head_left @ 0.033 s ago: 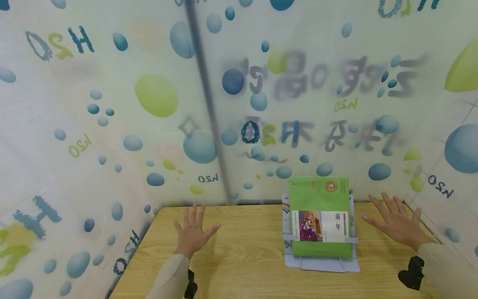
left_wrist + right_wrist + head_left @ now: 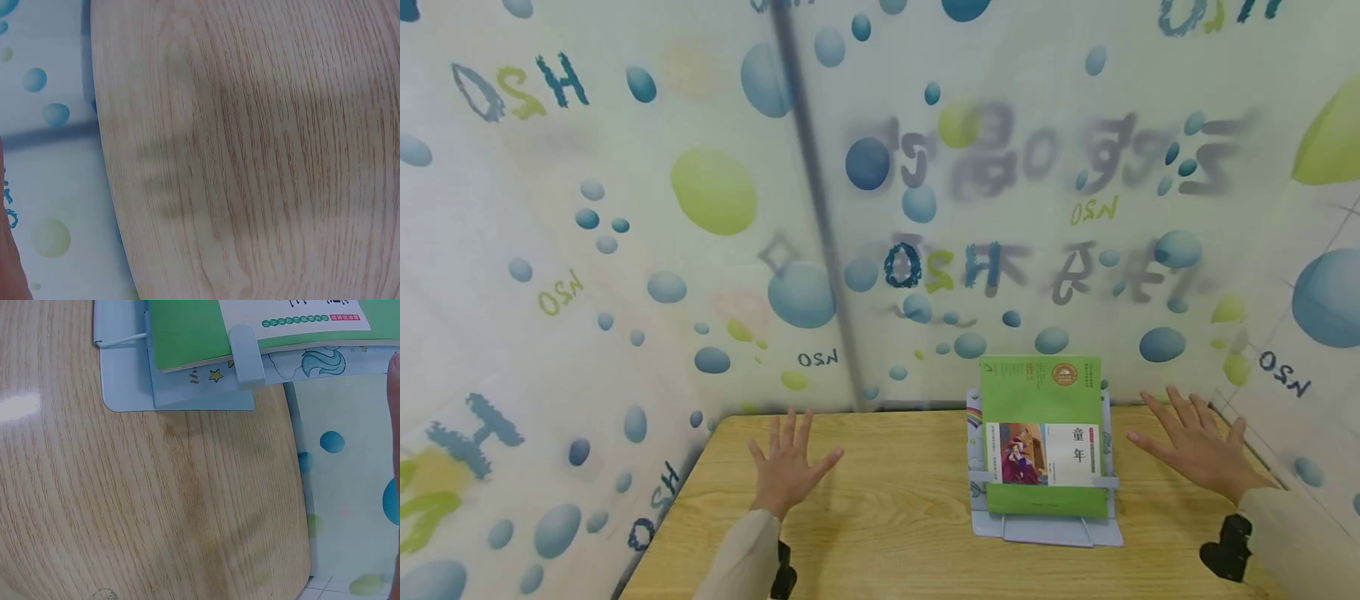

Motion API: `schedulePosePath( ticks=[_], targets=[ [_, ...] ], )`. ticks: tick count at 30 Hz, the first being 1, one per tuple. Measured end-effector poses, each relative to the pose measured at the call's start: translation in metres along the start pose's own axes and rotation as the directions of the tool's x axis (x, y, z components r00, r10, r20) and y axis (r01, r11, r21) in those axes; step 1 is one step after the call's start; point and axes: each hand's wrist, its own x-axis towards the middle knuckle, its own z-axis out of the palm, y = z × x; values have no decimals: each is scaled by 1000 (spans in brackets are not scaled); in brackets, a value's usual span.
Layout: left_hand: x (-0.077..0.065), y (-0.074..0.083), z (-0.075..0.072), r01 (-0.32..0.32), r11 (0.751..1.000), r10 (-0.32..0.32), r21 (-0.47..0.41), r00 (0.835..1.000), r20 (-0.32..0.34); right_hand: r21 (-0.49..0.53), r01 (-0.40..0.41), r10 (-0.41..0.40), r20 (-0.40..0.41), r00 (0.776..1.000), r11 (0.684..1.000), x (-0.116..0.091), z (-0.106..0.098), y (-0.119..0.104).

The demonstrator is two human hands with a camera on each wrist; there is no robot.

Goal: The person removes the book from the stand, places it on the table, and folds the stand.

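A green book [image 2: 1039,398] with a white label and a small picture leans upright on a pale blue book stand [image 2: 1047,531]. The stand's clips [image 2: 249,362] hold the book's lower part. My left hand [image 2: 787,475] is spread with straight fingers over the left part of the table, well away from the book. To the right of the stand, my right hand [image 2: 1208,450] is likewise spread, its thumb pointing toward the book. Both hands are bare and hold nothing. The left wrist view has only a sliver of the left hand [image 2: 9,265] at its edge.
The wooden table [image 2: 887,492] carries the stand on its right half. A pale sheet [image 2: 910,367] printed with blue and green bubbles rises behind the table and along both sides. Black wrist straps [image 2: 1227,548] sit at the cuffs of light sleeves.
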Motion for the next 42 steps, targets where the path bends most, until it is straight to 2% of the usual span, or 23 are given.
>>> schedulePosePath(
  ticks=[8, 13, 18, 22, 28, 31, 33, 37, 42],
  targets=[
    [4, 4, 8, -50, 999, 50, -2, 999, -14, 2, -15, 15, 16, 1000, 1000, -2, 1, 3],
    [7, 16, 15, -103, 988, 100, -112, 995, -29, 45, 11, -11, 5, 1000, 999, -2, 4, 3],
    [10, 37, 20, -170, 949, 174, -264, 985, -10, 179, 35, -41, 27, 999, 983, -2, 5, -5],
    [15, 57, 23, -192, 901, 211, -389, 978, 4, 243, -3, -11, 58, 998, 970, 0, 7, -10],
    [19, 91, 32, -195, 769, 229, -608, 973, -22, 296, -15, 15, 4, 1000, 955, 2, 8, -18],
    [20, 108, 39, -197, 718, 237, -668, 971, -32, 322, -5, 17, -34, 999, 947, 3, 8, -24],
    [20, 119, 44, -194, 694, 238, -694, 971, -34, 332, -1, 21, -56, 998, 943, 3, 8, -27],
    [22, 139, 55, -184, 662, 226, -726, 973, -41, 352, 1, 27, -76, 997, 936, 4, 9, -31],
    [25, 160, 66, -132, 604, 174, -786, 984, -32, 399, -11, 40, -65, 997, 917, 5, 11, -35]
  ],
)
